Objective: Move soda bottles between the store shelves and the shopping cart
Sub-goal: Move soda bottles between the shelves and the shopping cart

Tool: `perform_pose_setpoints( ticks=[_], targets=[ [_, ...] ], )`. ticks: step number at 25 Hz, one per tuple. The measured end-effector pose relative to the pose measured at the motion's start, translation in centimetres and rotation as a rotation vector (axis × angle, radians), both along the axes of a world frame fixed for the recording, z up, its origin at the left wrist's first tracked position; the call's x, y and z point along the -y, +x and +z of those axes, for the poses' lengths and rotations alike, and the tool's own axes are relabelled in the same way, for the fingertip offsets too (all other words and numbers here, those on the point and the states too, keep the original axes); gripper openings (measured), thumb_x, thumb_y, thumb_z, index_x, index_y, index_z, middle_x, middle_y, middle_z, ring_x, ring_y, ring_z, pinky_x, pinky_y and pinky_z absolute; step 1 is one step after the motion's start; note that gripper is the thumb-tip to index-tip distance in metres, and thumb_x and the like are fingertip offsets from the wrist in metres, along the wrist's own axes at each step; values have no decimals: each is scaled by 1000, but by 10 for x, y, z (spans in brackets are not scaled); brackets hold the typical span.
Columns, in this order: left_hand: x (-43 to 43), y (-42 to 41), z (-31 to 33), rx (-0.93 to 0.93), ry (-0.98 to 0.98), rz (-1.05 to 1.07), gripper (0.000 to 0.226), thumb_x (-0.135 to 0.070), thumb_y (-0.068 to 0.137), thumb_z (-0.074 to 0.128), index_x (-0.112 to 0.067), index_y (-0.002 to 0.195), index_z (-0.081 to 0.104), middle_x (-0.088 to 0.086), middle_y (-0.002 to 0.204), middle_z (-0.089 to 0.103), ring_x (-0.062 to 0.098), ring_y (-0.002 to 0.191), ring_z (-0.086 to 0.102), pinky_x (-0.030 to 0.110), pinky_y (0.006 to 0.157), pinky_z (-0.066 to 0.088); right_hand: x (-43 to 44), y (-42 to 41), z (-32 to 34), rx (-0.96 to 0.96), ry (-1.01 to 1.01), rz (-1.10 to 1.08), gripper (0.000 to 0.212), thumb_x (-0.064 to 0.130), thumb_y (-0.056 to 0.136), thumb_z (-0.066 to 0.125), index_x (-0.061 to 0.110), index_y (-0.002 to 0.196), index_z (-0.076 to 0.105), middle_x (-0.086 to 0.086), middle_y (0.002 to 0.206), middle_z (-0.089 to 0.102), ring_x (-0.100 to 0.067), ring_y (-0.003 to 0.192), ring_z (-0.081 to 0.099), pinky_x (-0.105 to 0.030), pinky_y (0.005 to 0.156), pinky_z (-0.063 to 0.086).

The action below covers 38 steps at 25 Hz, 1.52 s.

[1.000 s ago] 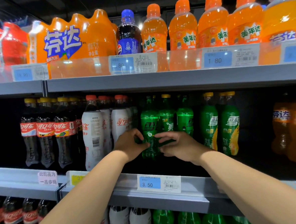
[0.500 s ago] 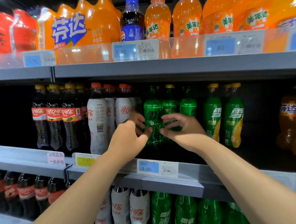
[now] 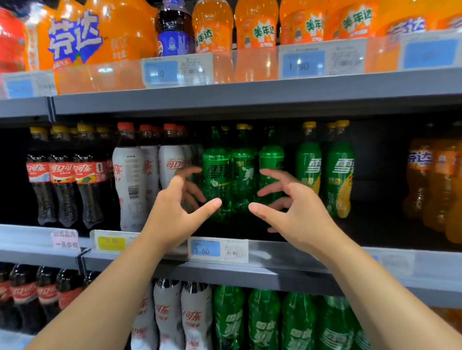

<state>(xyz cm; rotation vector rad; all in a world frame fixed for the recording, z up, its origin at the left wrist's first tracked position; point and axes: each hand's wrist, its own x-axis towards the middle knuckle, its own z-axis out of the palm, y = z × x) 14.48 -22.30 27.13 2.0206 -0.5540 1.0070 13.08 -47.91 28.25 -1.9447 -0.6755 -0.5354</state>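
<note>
Green bottles (image 3: 216, 170) between left hand (image 3: 173, 217), right hand (image 3: 297, 211); fingers (image 3: 276, 177) spread.

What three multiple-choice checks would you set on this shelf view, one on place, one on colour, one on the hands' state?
1. Where do the green bottles between the left hand and right hand stand?
A. on the top shelf
B. on the middle shelf, right of the white cola bottles
C. in a cart

2. What colour is the price tag marked 3 50?
A. blue
B. yellow
C. red

3. How are both hands?
A. both grip one bottle
B. one holds a loose cap
C. both open, fingers spread

Answers:
1 B: they stand on the middle shelf, next to the white cola bottles.
2 A: its price panel is blue.
3 C: no finger curls round a bottle.
</note>
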Motion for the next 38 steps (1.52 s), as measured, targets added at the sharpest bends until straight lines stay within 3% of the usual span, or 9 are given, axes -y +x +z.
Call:
perform_pose_setpoints(
  ticks=[6, 12, 16, 18, 20, 24, 31, 35, 38],
  targets=[
    [1, -1, -1, -105, 170, 148, 73, -76, 80, 51, -15, 121, 55, 4, 76, 69, 19, 66, 65, 48, 67, 53, -1, 6, -6, 49, -67, -40, 46, 52, 81, 77, 50, 122, 57, 32, 107, 62, -9, 81, 70, -39, 72, 63],
    [4, 0, 1, -78, 244, 125, 55, -56, 88, 53, -23, 132, 49, -7, 75, 64, 8, 58, 59, 26, 54, 43, -4, 6, -8, 145, -159, -128, 39, 43, 88, 73, 38, 124, 62, 24, 101, 66, 5, 88, 65, -15, 75, 49],
    [1, -19, 6, -114, 259, 191, 39, -44, 94, 61, -15, 119, 53, 1, 94, 64, 19, 86, 63, 35, 72, 49, -17, -17, -6, 248, -265, -163, 38, 28, 93, 68, 21, 130, 63, 10, 120, 65, -5, 112, 57, -34, 98, 52],
    [-14, -43, 4, -18, 288, 210, 42, -41, 96, 62, -14, 127, 53, 3, 117, 59, 21, 110, 58, 31, 88, 46, -33, -37, -4, 296, -229, -148, 38, 25, 94, 66, 18, 131, 62, 8, 125, 60, 1, 115, 48, -18, 104, 42],
    [-44, -84, -6, 59, 311, 161, 49, -36, 96, 63, -12, 136, 52, 2, 133, 54, 17, 123, 51, 29, 101, 42, -65, -68, -7, 332, -211, -105, 37, 26, 93, 63, 15, 129, 61, 7, 126, 57, 2, 117, 47, -5, 101, 32],
    [-146, -190, -49, 65, 391, 207, 45, -30, 94, 65, -6, 131, 56, 7, 133, 56, 21, 124, 52, 31, 106, 40, -155, -142, -42, 291, -172, 61, 32, 27, 96, 62, 17, 127, 61, 5, 127, 58, -9, 123, 55, -29, 107, 44],
    [-380, -364, -151, -186, 329, 440, 37, -28, 95, 62, -5, 124, 59, 8, 122, 60, 25, 116, 57, 34, 101, 44, -368, -256, -143, 77, -115, 403, 34, 38, 94, 58, 28, 126, 60, 12, 131, 58, -9, 126, 56, -17, 103, 41],
    [-477, -434, -192, -377, 147, 689, 37, -25, 91, 64, -5, 122, 61, 7, 119, 62, 19, 111, 58, 15, 97, 38, -489, -282, -200, -81, -90, 552, 32, 25, 90, 62, 22, 122, 62, 9, 126, 60, -9, 124, 56, -33, 105, 47],
    [-531, -477, -220, -459, 25, 815, 36, -28, 92, 63, -11, 122, 60, 1, 118, 63, 9, 111, 58, 8, 97, 36, -558, -291, -232, -113, -109, 652, 30, 24, 90, 62, 23, 121, 64, 17, 123, 59, -3, 122, 56, -26, 102, 46]
  ],
)
